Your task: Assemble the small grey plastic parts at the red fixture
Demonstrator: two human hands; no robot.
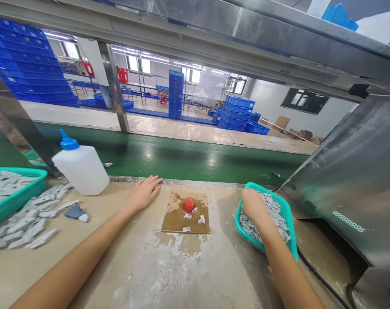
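Pieces [275, 212] in the green basket [291, 227] seem to need a fine pinch from the right hand [253, 203], fingers curled, hold unclear, while the left hand [144, 194] lies open

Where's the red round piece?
Head view, near the centre: the red round piece sits on the wet brown board, between the left hand and right hand, beside small pale pieces.

Blue crates [175, 95] stacked w/ white wall [268, 92] & bright windows [139, 64] behind green belt [182, 156].

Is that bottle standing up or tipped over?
Upright: the white squeeze bottle stands on its base, its blue nozzle cap on top, pointing up.
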